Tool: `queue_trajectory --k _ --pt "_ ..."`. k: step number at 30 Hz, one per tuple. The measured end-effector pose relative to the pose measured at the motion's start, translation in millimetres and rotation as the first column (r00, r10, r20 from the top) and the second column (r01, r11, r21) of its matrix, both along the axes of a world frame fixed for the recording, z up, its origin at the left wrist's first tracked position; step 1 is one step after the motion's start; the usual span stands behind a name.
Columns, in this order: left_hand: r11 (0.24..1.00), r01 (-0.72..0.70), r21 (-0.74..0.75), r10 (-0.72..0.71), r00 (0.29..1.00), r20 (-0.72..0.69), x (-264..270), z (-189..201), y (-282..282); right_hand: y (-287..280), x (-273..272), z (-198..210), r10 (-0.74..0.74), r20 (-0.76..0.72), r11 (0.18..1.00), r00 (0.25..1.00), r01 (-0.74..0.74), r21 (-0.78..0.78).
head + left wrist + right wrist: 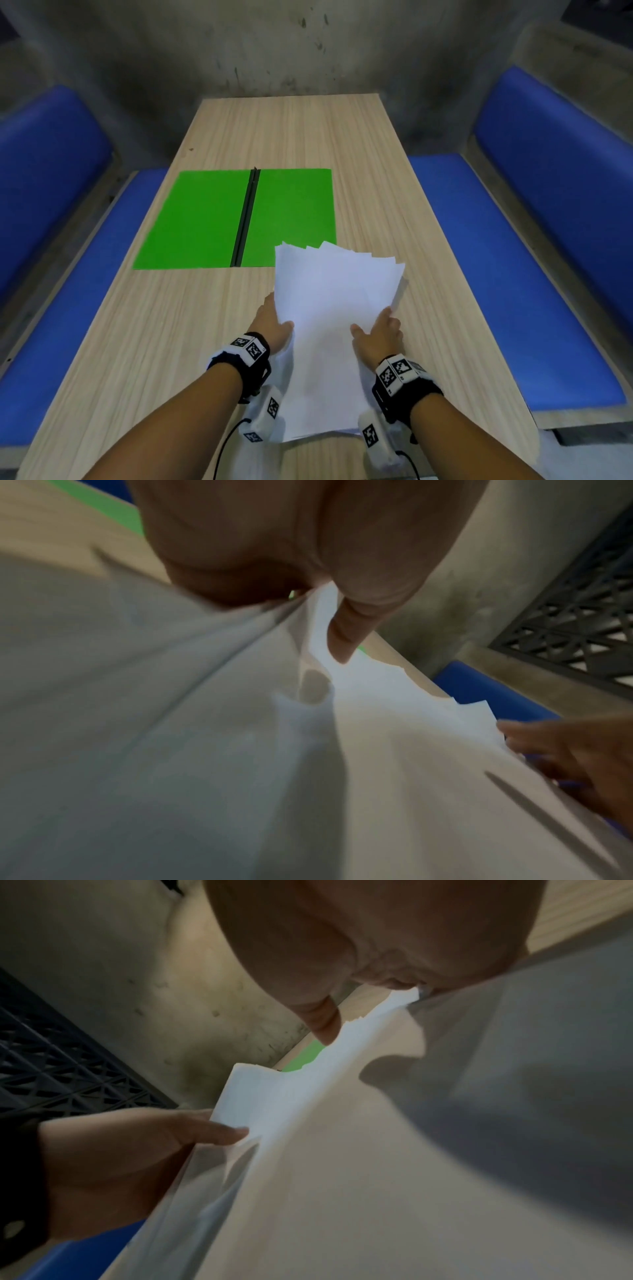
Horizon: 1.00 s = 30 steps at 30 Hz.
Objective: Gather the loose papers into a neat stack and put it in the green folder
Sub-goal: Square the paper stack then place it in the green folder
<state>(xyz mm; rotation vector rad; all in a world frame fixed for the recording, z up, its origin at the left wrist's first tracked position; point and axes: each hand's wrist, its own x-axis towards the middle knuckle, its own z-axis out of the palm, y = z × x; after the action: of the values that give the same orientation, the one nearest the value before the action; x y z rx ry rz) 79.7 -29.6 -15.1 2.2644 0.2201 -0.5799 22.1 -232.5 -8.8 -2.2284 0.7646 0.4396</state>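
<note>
A bundle of white papers (pixel 329 318) is held up above the wooden table (pixel 171 329), its far corners fanned out unevenly. My left hand (pixel 274 325) grips its left edge, thumb on top. My right hand (pixel 378 334) grips the right edge the same way. The green folder (pixel 205 219) lies open and flat on the table beyond and to the left, a black spine down its middle; the papers' far edge overlaps its near right corner. In the left wrist view my thumb (pixel 346 631) presses on the papers (pixel 394 696). In the right wrist view my thumb (pixel 325 1026) sits on the sheets (pixel 308 1123).
Blue padded benches (pixel 513 274) run along both sides of the table. A grey concrete wall (pixel 274 51) stands behind the table's far end. A dark lattice grille (pixel 582 615) shows in the wrist views.
</note>
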Motion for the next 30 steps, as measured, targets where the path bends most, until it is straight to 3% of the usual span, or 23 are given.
queue_trajectory --k 4,7,10,13,15,19,22,26,30 --pt "0.989 -0.093 0.117 0.100 0.994 -0.048 0.6 -3.4 9.4 -5.1 3.8 3.4 -0.146 0.009 0.989 0.989 0.145 0.025" --pt "0.992 -0.127 -0.006 0.126 0.991 -0.054 4.4 -2.5 9.4 -1.3 7.2 4.9 -0.146 0.003 0.984 0.989 0.145 0.108" --pt "0.966 -0.203 -0.161 0.189 0.977 -0.101 4.5 -5.4 6.6 -0.9 14.7 11.0 -0.259 0.006 0.925 0.966 0.246 0.288" --pt "0.936 -0.266 -0.229 0.237 0.960 -0.147 -0.1 -2.5 9.7 -11.6 17.0 13.9 -0.299 -0.017 0.891 0.954 0.285 0.352" --pt "0.958 -0.215 -0.190 0.202 0.976 -0.086 -2.3 0.7 12.7 -18.0 16.8 12.4 -0.320 -0.009 0.889 0.947 0.304 0.341" --pt "0.994 0.023 0.103 -0.029 0.998 0.053 -1.9 8.1 17.1 -21.3 17.4 10.8 -0.358 0.083 0.911 0.930 0.328 0.248" --pt "0.989 0.080 0.123 -0.087 0.995 0.046 0.8 3.7 19.8 -16.9 19.9 7.7 -0.328 0.067 0.899 0.942 0.289 0.328" --pt "1.000 -0.004 -0.023 0.002 0.999 -0.045 8.5 -4.7 21.3 -9.3 26.0 3.7 -0.293 -0.014 0.894 0.956 0.279 0.351" --pt "0.986 -0.150 -0.072 0.145 0.987 -0.073 19.5 -4.9 23.2 -13.4 32.7 0.8 -0.426 0.022 0.840 0.904 0.387 0.380"
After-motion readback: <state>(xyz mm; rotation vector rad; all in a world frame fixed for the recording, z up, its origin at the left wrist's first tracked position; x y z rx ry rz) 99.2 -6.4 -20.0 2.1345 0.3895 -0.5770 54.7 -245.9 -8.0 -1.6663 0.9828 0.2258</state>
